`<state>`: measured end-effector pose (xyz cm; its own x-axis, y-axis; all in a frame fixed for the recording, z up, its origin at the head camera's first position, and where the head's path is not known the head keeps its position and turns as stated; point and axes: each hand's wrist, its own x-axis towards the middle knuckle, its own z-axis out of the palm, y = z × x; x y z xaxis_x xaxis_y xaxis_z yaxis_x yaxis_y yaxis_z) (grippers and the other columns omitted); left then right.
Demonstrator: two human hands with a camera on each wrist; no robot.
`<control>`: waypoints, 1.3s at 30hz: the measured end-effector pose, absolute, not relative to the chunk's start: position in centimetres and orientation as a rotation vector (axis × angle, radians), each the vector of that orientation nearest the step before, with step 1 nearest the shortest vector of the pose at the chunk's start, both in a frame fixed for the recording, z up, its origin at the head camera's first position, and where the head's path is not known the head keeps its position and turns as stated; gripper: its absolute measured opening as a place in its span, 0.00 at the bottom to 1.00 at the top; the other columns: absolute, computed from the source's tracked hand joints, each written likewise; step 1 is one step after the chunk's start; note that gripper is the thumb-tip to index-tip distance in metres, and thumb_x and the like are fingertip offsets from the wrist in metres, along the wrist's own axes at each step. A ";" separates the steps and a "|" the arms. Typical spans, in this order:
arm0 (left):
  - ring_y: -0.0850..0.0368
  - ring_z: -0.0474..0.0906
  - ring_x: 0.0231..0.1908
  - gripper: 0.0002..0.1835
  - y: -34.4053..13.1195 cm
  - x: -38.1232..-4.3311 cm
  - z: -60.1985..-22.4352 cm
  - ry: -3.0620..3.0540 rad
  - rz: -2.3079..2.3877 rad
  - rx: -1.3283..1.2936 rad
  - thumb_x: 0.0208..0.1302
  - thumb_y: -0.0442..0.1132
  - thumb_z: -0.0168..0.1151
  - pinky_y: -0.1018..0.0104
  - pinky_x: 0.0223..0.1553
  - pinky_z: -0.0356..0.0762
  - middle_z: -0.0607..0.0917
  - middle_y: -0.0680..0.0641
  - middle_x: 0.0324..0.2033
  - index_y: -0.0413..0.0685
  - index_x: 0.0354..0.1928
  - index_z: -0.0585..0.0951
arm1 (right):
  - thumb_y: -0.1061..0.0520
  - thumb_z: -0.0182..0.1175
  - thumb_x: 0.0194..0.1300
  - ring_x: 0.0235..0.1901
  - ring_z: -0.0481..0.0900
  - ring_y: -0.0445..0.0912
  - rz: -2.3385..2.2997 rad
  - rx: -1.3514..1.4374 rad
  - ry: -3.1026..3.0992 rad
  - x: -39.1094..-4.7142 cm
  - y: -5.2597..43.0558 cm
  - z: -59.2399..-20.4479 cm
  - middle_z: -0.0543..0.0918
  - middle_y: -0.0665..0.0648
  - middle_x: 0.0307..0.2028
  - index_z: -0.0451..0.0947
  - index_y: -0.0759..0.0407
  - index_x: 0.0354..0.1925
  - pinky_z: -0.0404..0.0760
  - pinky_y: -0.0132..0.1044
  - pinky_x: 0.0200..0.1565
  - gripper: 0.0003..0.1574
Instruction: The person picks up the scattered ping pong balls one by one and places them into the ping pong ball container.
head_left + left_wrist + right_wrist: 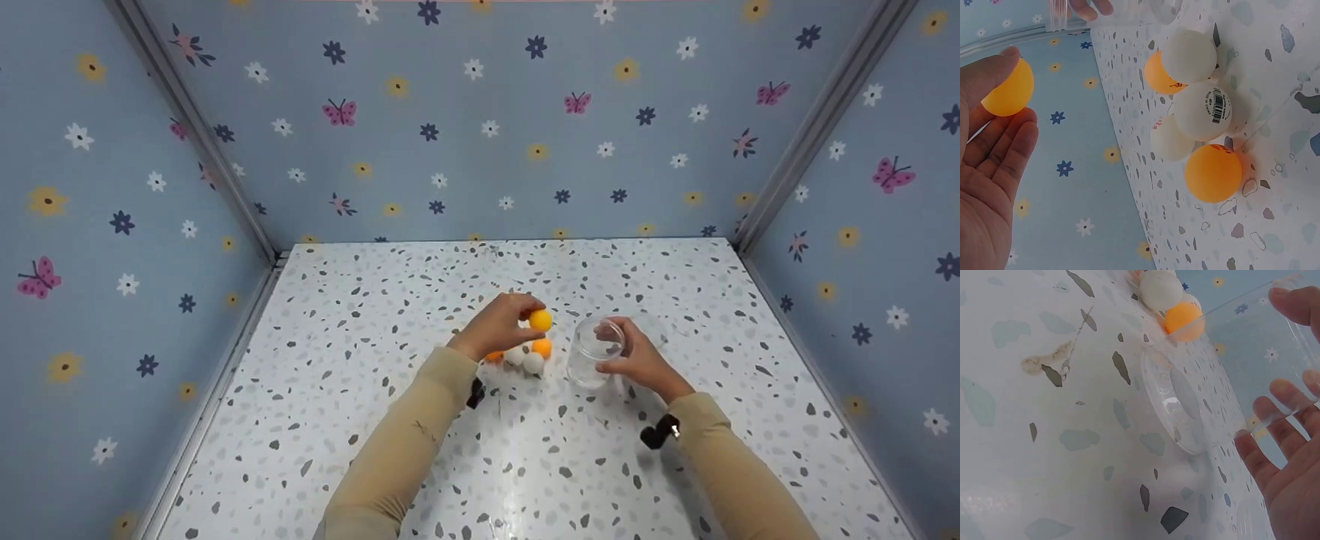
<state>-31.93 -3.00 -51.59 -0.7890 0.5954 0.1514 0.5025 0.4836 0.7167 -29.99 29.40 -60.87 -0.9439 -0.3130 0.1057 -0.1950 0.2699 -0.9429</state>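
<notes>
My left hand (501,324) pinches an orange ping-pong ball (540,321) between thumb and fingers, raised over the table; the left wrist view shows this ball (1012,90) close up. Curled around a clear plastic jar (589,360) is my right hand (636,355), and the jar stands upright with its open mouth facing up. Below the left hand lies a cluster of ping-pong balls: an orange ball (1213,173), another orange ball (1161,73) and several white balls (1203,110). In the right wrist view the jar's base (1171,402) rests on the tabletop, beside the cluster.
A white speckled table (360,300) carries everything. Blue flowered panels (480,135) enclose it at the back and on both sides, with grey metal posts (199,135) in the corners. A clear, faint round object (1246,517) lies behind the right hand.
</notes>
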 end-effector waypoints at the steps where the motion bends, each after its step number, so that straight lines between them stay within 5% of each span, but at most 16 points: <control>1: 0.48 0.84 0.53 0.21 -2.9 -31.9 -51.7 2.598 1.205 0.966 0.71 0.36 0.74 0.51 0.64 0.85 0.89 0.44 0.54 0.41 0.64 0.85 | 0.72 0.78 0.55 0.72 0.73 0.71 -1.773 -0.494 2.422 -30.0 29.4 -60.9 0.77 0.76 0.68 0.65 0.72 0.72 0.74 0.67 0.72 0.51; 12: 0.48 0.83 0.50 0.19 -1.4 -31.8 -52.2 2.582 1.216 1.002 0.72 0.36 0.73 0.47 0.62 0.85 0.89 0.43 0.52 0.41 0.62 0.86 | 0.72 0.78 0.54 0.72 0.73 0.70 -1.744 -0.436 2.446 -30.0 29.1 -60.5 0.77 0.76 0.69 0.66 0.70 0.72 0.73 0.68 0.73 0.50; 21: 0.53 0.84 0.50 0.20 -0.3 -31.6 -52.8 2.620 1.181 1.045 0.72 0.38 0.74 0.61 0.59 0.85 0.90 0.45 0.53 0.41 0.62 0.86 | 0.72 0.78 0.55 0.74 0.71 0.70 -1.756 -0.393 2.396 -29.9 29.1 -60.4 0.74 0.78 0.72 0.64 0.69 0.73 0.70 0.68 0.75 0.52; 29: 0.48 0.84 0.51 0.21 0.3 -31.5 -52.7 2.578 1.249 1.044 0.72 0.37 0.74 0.51 0.61 0.86 0.90 0.44 0.55 0.40 0.64 0.86 | 0.70 0.78 0.56 0.73 0.72 0.71 -1.736 -0.426 2.412 -29.9 29.2 -60.4 0.74 0.78 0.70 0.63 0.71 0.73 0.72 0.69 0.74 0.53; 39: 0.49 0.85 0.52 0.19 1.3 -31.6 -52.4 2.634 1.217 1.134 0.72 0.37 0.74 0.63 0.60 0.86 0.86 0.43 0.54 0.41 0.62 0.86 | 0.70 0.77 0.58 0.73 0.73 0.71 -1.716 -0.446 2.430 -30.0 29.3 -60.6 0.75 0.76 0.70 0.62 0.72 0.74 0.72 0.71 0.73 0.52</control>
<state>-31.64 1.31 -52.40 -0.7347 0.6256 0.2624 0.6053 0.4299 0.6699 -30.00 29.32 -60.57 -0.9473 -0.3143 0.0610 -0.1627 0.3085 -0.9372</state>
